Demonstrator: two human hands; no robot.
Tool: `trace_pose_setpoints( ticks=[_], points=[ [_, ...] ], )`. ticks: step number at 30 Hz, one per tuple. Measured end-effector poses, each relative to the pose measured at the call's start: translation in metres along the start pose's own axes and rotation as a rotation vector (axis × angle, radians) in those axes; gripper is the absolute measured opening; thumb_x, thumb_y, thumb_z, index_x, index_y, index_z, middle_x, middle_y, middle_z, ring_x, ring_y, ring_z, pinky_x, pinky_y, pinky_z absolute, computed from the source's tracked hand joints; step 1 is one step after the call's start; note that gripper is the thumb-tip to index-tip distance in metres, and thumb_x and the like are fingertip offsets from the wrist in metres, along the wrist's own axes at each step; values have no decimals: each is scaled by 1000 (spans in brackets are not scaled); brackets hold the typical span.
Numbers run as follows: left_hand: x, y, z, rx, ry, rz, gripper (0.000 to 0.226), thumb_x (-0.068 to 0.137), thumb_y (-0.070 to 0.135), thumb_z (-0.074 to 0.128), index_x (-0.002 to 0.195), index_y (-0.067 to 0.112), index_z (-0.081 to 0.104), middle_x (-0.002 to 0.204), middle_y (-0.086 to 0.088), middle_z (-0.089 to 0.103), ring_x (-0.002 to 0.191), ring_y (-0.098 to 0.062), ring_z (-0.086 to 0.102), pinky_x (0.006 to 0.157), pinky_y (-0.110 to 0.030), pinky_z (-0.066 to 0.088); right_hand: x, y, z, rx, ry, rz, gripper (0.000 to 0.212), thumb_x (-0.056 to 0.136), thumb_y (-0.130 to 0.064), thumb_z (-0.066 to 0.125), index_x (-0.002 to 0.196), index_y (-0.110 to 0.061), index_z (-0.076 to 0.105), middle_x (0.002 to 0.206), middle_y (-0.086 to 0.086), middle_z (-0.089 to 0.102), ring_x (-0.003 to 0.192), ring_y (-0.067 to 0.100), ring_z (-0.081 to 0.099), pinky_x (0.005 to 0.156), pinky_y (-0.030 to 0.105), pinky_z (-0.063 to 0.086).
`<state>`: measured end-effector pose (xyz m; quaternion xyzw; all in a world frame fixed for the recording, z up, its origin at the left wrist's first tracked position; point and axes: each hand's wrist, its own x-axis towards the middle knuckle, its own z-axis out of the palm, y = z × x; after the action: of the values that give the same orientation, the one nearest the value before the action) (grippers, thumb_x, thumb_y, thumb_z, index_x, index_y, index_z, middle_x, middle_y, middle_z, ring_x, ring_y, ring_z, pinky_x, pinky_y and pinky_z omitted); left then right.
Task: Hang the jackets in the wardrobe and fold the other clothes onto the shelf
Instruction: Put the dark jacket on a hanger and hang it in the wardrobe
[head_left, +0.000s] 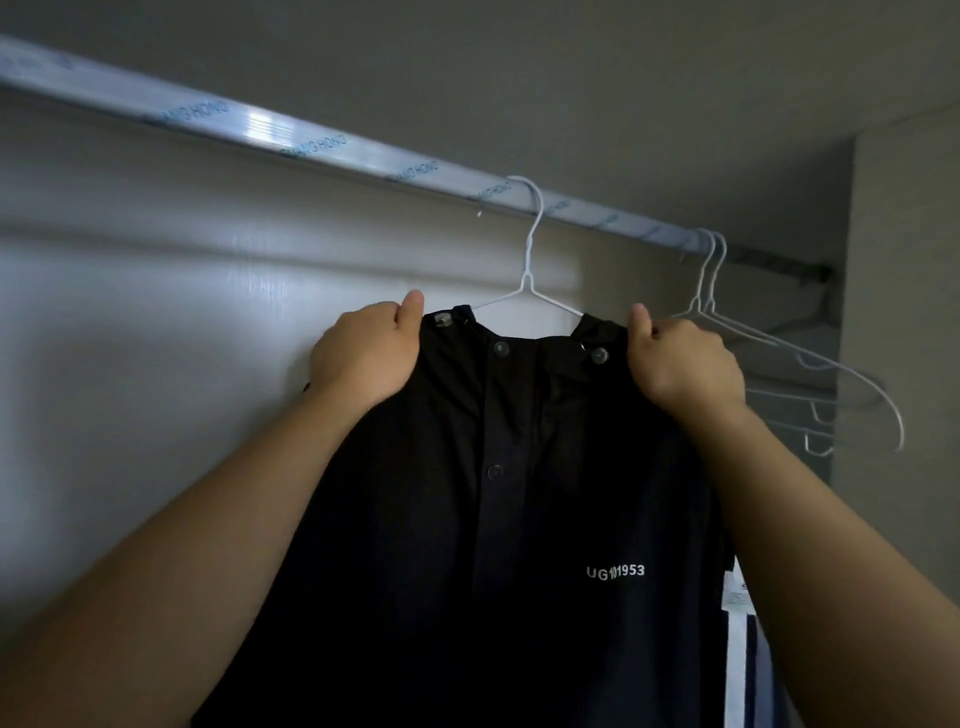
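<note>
Under the wardrobe rail, left grip and right grip each clench a shoulder of the black jacket on its wire hanger; empty hangers at three o'clock.

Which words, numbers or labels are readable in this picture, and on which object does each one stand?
"UG101953": white print on the chest of the black snap-button jacket.
Repeated blue print on the film-wrapped silver wardrobe rail: upside down and blurred, not surely readable.
Small white tag beside the jacket's right edge: print too small to read.
</note>
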<state>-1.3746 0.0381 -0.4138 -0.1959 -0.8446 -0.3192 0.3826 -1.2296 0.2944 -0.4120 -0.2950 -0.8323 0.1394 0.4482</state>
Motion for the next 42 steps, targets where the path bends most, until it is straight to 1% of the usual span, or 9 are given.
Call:
trace_pose_setpoints(
  ticks=[4,8,15,19,22,28,32,37,42],
  points=[
    [32,23,-28,-208,-464,-220,78,92,76,37,130,14,64,142,-10,58,124,-31,58,106,-39,43,33,-15,-22,110,-455,120,60,108,-43,29,146,1,44,154,23,41,143,37,39,118,45,29],
    [53,51,-41,-170,-951,-267,40,85,43,67,104,10,79,112,-17,74,103,-37,72,101,-56,51,46,-15,-33,283,-733,243,15,99,-13,53,107,-2,61,114,25,65,110,39,65,104,51,49],
    [67,56,-26,-108,-1081,-288,24,89,18,68,85,-4,78,109,-26,72,111,-41,66,103,-56,50,64,-50,-19,347,-660,161,14,96,1,50,86,-5,57,98,16,58,103,28,56,98,40,49],
    [68,60,-20,-119,-958,-258,21,90,9,64,76,-2,74,89,-21,72,93,-35,68,91,-44,55,69,-56,-19,265,-528,39,7,94,-5,58,90,-10,59,90,10,57,77,25,56,86,40,54],
    [75,56,-14,-99,-873,-310,22,92,18,65,83,0,72,94,-15,72,91,-30,67,88,-41,55,78,-52,-17,124,-453,-11,28,95,-6,59,122,0,63,117,22,63,107,37,63,90,43,52],
    [91,48,-8,117,-505,-95,23,87,24,76,83,3,69,87,-12,67,78,-28,65,69,-31,55,79,-52,-25,-204,-353,-29,38,104,-10,40,136,5,53,143,21,52,129,38,52,107,41,42],
    [93,51,-13,65,-441,18,26,95,19,64,118,12,74,122,-8,69,106,-29,65,97,-36,53,77,-51,-31,-38,-333,53,33,96,-8,54,127,2,61,124,22,62,119,40,59,81,38,49],
    [89,46,-11,-68,-409,-21,19,83,5,65,97,17,70,86,-10,66,47,-12,54,41,-17,38,81,-46,-31,-4,-480,138,12,99,-8,46,100,-3,57,79,9,55,55,17,44,41,22,37],
    [94,28,-23,150,-217,-160,20,81,18,70,95,4,69,97,-12,68,82,-30,66,77,-33,57,83,-43,-31,-81,-362,110,18,100,-8,49,83,-1,51,73,13,53,57,22,49,43,27,39]
  ],
)
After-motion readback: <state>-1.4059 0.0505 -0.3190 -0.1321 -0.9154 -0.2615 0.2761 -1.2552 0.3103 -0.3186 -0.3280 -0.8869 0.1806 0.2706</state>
